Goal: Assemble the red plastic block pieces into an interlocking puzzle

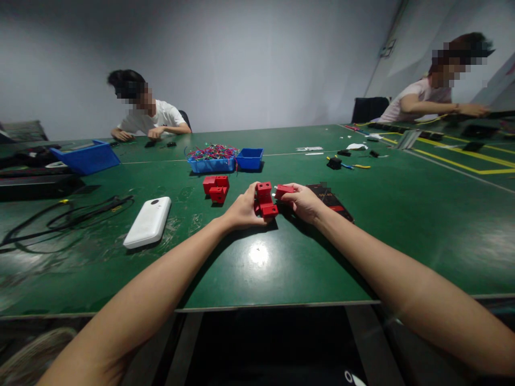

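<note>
- Pale wall [261, 64] stands behind a green surface [225, 279]; one person [161, 118] sits far left, another [422, 99] far right.
- Likeliest trouble, I judge: the small pale tips [274, 191] on the right-hand piece could catch or bend if pushed against the other piece at a tilt.
- A slip also seems possible, since the right fingers pinch a small part and a loose grip could let it twist or drop.
- Careless movement of the right wrist could nudge the dark flat box [330, 200] just beside it.
- Left hand [242, 210] has its fingers curled partly closed around a stepped red block [265, 199], thumb on the near side, the rest on the far side; whether the block touches the surface I cannot tell.
- Right hand [304, 201] has its fingers nearly closed on a small red block [285, 190], tips pointing left, just beside the stepped one; contact is unclear.
- More red blocks [216, 187] sit left of the left hand, near the blue bin [212, 165] of wires [213, 152].
</note>
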Tool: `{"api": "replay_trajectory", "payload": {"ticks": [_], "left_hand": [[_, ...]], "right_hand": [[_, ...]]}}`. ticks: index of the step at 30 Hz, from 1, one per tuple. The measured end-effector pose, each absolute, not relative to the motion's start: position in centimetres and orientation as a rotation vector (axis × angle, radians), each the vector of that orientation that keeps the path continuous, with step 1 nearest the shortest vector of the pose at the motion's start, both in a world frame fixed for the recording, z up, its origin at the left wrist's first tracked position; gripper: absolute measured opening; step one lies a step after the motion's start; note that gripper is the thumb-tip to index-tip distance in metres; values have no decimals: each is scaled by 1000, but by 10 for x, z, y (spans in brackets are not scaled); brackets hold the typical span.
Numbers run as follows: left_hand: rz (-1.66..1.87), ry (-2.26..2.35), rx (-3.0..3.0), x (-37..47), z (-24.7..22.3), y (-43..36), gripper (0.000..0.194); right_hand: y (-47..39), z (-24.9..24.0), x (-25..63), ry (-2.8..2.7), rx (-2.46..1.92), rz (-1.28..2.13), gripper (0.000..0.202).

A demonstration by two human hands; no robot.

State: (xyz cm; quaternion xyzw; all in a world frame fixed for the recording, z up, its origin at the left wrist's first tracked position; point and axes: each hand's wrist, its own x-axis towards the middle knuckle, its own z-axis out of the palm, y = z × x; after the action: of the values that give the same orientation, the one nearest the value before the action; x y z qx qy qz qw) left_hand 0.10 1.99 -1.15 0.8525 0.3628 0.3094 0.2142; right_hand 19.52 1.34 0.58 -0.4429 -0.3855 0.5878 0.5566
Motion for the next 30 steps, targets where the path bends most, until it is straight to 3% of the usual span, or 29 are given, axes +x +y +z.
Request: {"api": "replay_trajectory", "payload": {"ticks": [10, 17, 30], "left_hand": [[867, 1001, 2338, 2, -11, 19, 89], [872, 1013, 2276, 1, -12, 19, 93], [844, 1032, 2351, 3, -9, 18, 91]], "right_hand": [[11, 6, 195, -971, -1066, 1377, 32], [14, 2, 196, -1008, -1108, 1345, 18], [11, 4, 192, -1105, -1204, 1284, 28]]}}
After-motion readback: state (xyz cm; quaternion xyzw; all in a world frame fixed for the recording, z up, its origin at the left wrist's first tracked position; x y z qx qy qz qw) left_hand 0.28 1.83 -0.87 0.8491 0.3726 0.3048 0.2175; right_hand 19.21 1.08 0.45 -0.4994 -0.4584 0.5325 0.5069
